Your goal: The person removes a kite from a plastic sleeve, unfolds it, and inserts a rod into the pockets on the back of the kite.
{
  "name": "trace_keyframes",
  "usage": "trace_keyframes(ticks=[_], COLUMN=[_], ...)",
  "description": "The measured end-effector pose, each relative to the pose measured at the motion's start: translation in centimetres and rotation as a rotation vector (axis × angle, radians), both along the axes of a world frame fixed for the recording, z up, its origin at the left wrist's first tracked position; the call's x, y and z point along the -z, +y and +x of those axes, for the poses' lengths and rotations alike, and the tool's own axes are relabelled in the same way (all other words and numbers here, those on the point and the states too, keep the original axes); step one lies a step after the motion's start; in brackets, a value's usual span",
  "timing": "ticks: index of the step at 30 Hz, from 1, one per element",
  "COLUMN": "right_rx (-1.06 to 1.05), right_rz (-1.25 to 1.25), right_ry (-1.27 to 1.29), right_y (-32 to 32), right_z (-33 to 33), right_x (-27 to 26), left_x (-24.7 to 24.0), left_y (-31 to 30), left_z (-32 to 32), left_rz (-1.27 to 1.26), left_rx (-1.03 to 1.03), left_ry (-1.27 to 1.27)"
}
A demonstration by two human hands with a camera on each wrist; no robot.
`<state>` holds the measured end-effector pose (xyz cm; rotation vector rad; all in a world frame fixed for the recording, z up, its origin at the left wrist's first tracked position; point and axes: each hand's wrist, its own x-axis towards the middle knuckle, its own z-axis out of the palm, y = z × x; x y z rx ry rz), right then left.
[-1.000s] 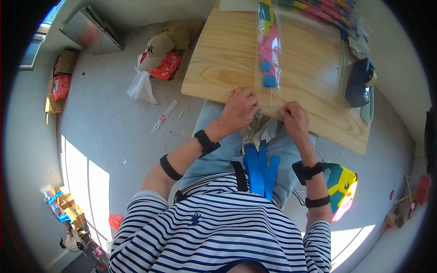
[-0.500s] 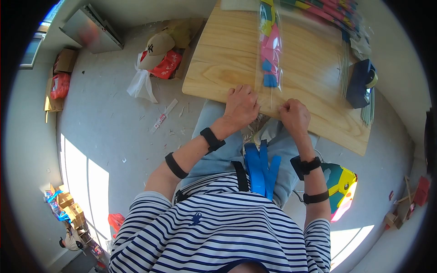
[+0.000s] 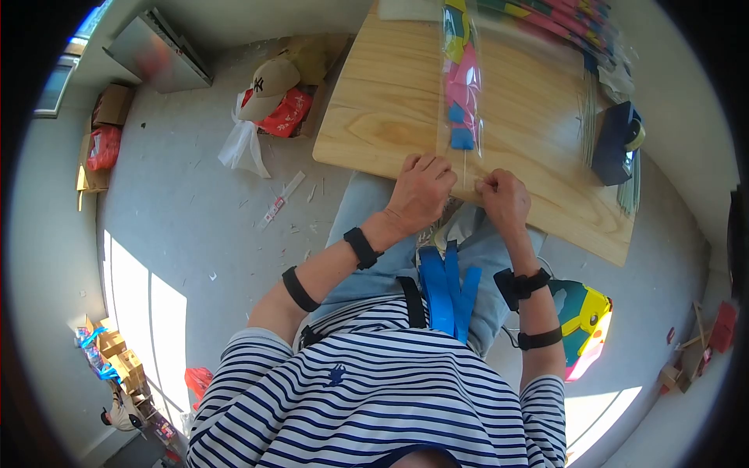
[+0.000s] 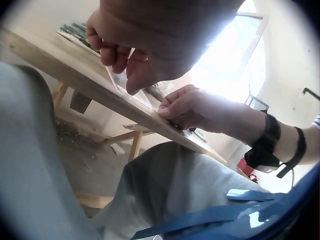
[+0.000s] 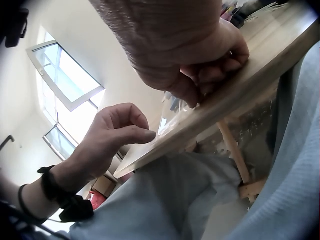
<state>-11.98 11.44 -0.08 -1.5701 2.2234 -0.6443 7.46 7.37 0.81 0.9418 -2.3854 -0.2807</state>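
A clear plastic sleeve with a pink, blue, green and yellow folded piece inside lies on the wooden table. From its lower end a thin stick points at the table's front edge. My right hand pinches the sleeve's near end at that edge; its fingertips partly hide the grip. Just left of the stick is my left hand, its fingers loosely bent. In the right wrist view the left hand shows a gap between thumb and forefinger, close to the film.
More colourful wrapped pieces lie at the table's back right. A dark blue tape dispenser and bundles of thin sticks are along the right side. A cap and red bag rest left of the table.
My left hand has shifted slightly right and its fingers stand a little differently over the table edge. The right hand and the sleeve have barely moved.
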Motion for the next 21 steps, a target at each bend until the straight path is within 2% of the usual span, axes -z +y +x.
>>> trace_keyframes(ticks=[1,4,11,13,17,19,20,21], right_rx=[0.012,-0.007,0.01,0.008,0.06,-0.113,-0.111,-0.3], right_rz=[0.019,0.014,0.02,-0.055,0.015,-0.116,-0.114,-0.147], right_ry=[-0.006,0.001,0.046,0.163,0.111,0.255,0.257,0.343], right_y=[-0.1,-0.1,-0.2,-0.2,1.0,2.3,3.0,3.7], right_z=[0.0,-0.1,0.1,0.5,0.7,0.8,1.3,2.2], right_x=[0.0,0.1,0.5,1.0,0.1,-1.0,-1.6,-2.2], left_x=[0.1,0.3,0.1,-0.2,-0.1,0.2,0.2,0.2], left_y=[0.3,1.4,2.2,2.4,2.4,2.5,2.5,2.6], left_z=[-0.1,-0.2,0.2,0.1,0.1,0.0,0.0,0.1], left_rz=[-0.028,0.024,0.015,0.019,0.008,-0.007,-0.006,0.002], left_rx=[0.105,0.132,0.118,0.118,0.109,0.101,0.103,0.107], left_ry=[-0.02,-0.068,-0.118,-0.174,-0.187,-0.193,-0.191,-0.188])
